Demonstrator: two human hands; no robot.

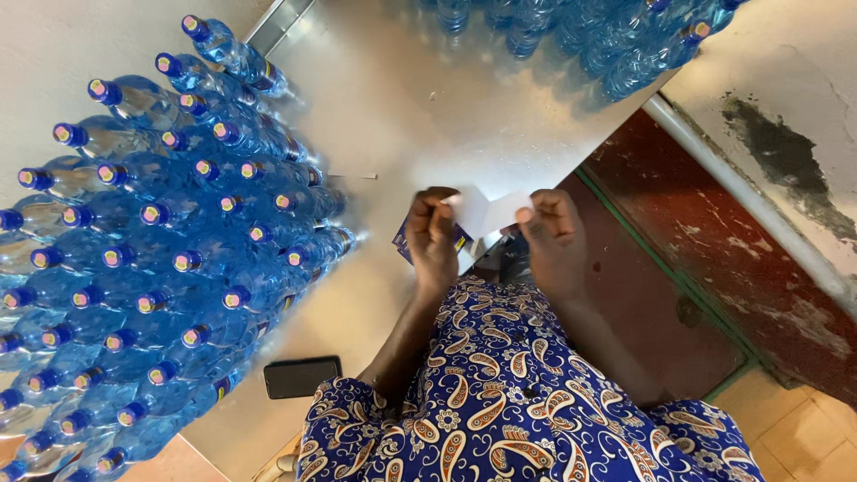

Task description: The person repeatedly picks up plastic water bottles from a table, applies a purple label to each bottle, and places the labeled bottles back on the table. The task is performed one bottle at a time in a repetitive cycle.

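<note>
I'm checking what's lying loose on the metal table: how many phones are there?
1. The dark phone lies flat on the metal table, beside the blue bottles and near the person's patterned sleeve. Others may be hidden behind the bottles.

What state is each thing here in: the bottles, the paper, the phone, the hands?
Blue bottles: capped, packed together on the metal table.
White label strip: held up between both hands.
Left hand: pinching the strip.
Right hand: pinching its other end.
Phone: flat on the table, screen dark.
</note>
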